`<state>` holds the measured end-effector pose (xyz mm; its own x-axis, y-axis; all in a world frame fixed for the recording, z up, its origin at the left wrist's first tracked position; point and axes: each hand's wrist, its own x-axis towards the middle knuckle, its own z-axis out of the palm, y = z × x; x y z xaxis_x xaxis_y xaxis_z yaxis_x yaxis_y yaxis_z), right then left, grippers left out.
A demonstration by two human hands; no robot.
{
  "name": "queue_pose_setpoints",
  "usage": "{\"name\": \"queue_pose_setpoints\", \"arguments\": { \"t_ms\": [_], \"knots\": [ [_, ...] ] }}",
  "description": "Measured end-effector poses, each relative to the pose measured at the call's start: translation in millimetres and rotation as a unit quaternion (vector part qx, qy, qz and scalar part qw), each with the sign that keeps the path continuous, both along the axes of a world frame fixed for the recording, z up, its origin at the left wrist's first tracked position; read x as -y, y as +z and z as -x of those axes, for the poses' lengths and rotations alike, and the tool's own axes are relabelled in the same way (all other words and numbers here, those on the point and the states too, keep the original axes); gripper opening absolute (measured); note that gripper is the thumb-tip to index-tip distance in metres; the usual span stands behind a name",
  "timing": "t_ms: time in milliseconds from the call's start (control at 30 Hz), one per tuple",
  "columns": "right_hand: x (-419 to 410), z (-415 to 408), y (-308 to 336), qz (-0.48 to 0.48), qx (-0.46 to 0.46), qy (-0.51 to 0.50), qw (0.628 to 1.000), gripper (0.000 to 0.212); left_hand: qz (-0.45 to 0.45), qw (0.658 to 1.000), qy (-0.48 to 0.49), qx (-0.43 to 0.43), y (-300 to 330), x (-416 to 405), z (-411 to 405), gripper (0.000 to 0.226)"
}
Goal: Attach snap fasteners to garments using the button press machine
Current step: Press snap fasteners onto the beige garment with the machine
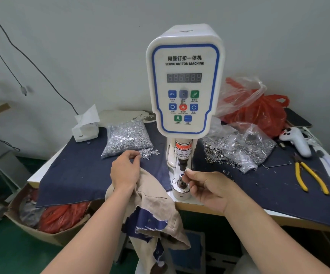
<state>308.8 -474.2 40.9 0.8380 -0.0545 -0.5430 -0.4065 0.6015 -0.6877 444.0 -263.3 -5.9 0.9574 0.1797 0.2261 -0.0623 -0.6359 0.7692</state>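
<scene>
At a workbench seen from the head camera, a person loads the servo button machine point(183, 80), which stands upright at frame centre, its long axis vertical and its control panel facing the viewer. The right hand point(209, 187), lower centre-right, pinches what appears to be a small snap part point(184, 172) between thumb and forefinger, just above the spring-mounted lower die point(181, 182); the part is too small to read clearly. The left hand point(125, 171), centre-left, has its fingertips drawn together at a loose heap of fasteners point(148, 153) spilled beside a clear bag point(127, 138), seemingly picking one up. The tan garment point(152, 210) hangs off the table's point(259, 214) front edge under the left wrist, its length running down toward the lower frame. The loading step appears under way; next, the part likely needs seating squarely on the die, fabric laid over it, fingers withdrawn before pressing.
</scene>
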Motion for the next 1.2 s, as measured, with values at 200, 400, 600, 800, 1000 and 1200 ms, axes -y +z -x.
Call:
{"name": "queue_pose_setpoints", "arguments": {
  "t_ms": [200, 400, 600, 800, 1000, 1200],
  "knots": [
    [-5, 1, 8, -0.038, -0.02, -0.014, 0.999, 0.007, 0.094, 0.988, -0.126, 0.003, 15, -9, 22, 0.013],
    [-8, 0, 9, -0.082, -0.026, -0.006, 0.996, 0.013, 0.122, 0.973, -0.196, -0.008, 24, 1, 59, 0.014],
    [-6, 0, 7, -0.111, -0.021, -0.009, 0.994, 0.015, 0.129, 0.959, -0.249, -0.036, 26, 20, 74, 0.009],
    [25, 0, 0, 0.147, 0.03, -0.023, 0.988, 0.016, 0.121, 0.95, -0.286, -0.029, 25, 35, 79, 0.013],
    [61, 7, -36, 0.283, 0.107, -0.113, 0.946, 0.023, 0.096, 0.951, -0.29, -0.036, 26, 45, 81, 0.019],
    [68, 3, -45, 0.26, 0.122, -0.094, 0.953, 0.025, 0.055, 0.956, -0.285, -0.041, 33, 45, 82, 0.02]
  ]
}}
